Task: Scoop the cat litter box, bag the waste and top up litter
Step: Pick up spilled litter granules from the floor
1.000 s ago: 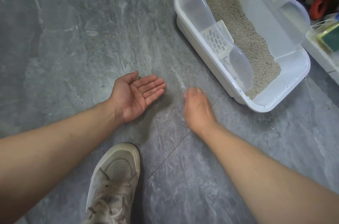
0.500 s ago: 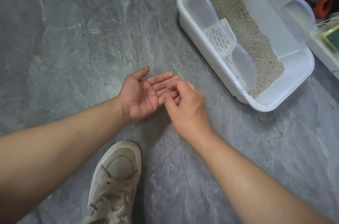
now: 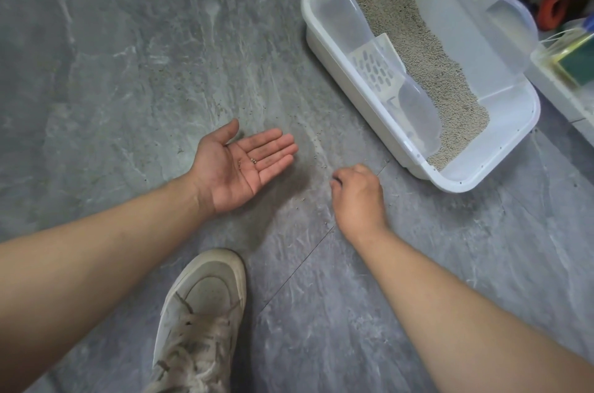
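Grey floor (image 3: 128,71): left hand (image 3: 239,167), flat, cups litter grains (image 3: 253,160); right hand (image 3: 358,196), curled, pinches strays. Next: tip them into litter box (image 3: 482,167).

Left of the litter box (image 3: 379,122) the floor (image 3: 128,71) lies open to my hands. My shoe (image 3: 205,312) sits below that stretch. The shelf (image 3: 562,80) crowds the box's right side.
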